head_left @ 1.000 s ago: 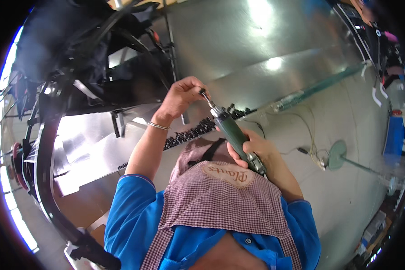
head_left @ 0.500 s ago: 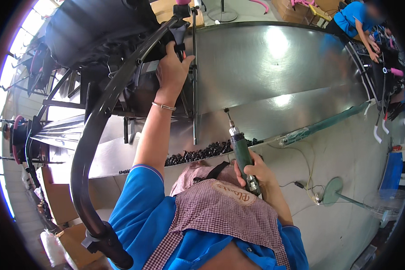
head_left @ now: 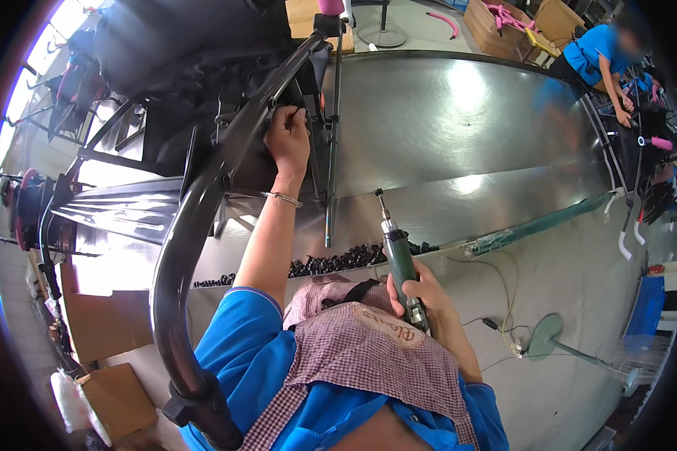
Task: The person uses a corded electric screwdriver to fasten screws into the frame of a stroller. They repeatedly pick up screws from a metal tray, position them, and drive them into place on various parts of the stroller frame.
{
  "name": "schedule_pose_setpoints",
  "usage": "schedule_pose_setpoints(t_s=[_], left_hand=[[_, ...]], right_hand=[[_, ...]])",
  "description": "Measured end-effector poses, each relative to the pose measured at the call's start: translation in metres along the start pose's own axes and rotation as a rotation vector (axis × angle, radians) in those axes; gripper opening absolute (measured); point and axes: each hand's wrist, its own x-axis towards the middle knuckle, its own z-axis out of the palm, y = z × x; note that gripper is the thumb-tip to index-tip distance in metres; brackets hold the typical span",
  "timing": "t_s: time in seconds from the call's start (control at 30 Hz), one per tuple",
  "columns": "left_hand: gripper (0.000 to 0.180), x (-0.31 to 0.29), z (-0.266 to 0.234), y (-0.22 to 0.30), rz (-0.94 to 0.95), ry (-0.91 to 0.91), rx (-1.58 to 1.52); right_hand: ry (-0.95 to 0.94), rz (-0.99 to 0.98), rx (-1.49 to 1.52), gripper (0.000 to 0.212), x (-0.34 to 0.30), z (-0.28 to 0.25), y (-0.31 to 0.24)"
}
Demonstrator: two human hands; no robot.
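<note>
My right hand (head_left: 421, 295) is wrapped round a green electric screwdriver (head_left: 403, 263), whose bit points away from me over the bench. A small black piece (head_left: 378, 192) sits at the tip of the bit. My left hand (head_left: 288, 141) is closed, thumb against the curled fingers, beside the black tubing of a stroller frame (head_left: 237, 143). What those fingers hold, if anything, is hidden. Black fabric (head_left: 192, 45) hangs on the frame at the far left. A thin upright black tube (head_left: 333, 150) stands just right of my left hand.
A shiny metal bench (head_left: 429, 113) stretches to the right. Small black parts (head_left: 331, 261) are heaped along its near edge. The thick frame tube (head_left: 177, 293) curves close past my left arm. A fan (head_left: 547, 337) and cords stand at right; a co-worker (head_left: 594, 56) works at far right.
My left hand has drawn back slightly toward me, and its spread thumb and fingers have curled in. The stroller frame has shifted right in view. The screwdriver stays in my right hand.
</note>
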Motion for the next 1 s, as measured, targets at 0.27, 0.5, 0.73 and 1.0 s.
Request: schedule_pose_setpoints(t_s=[0.27,0.5,0.73,1.0], left_hand=[[0.01,0.017,-0.012,0.0,0.226,0.147,0.299],[0.018,0.015,-0.003,-0.03,0.232,0.276,0.247],[0.021,0.006,0.017,0.008,0.02,0.273,0.04],[0.018,-0.002,0.021,0.023,0.009,0.371,0.176]], right_hand=[[-0.033,-0.007,-0.021,0.065,0.006,0.002,0.0],[-0.031,0.009,-0.042,0.071,0.008,0.0,0.001],[-0.026,0.015,-0.035,0.069,0.008,-0.005,-0.003],[-0.002,0.032,-0.039,0.066,0.003,-0.019,0.0]])
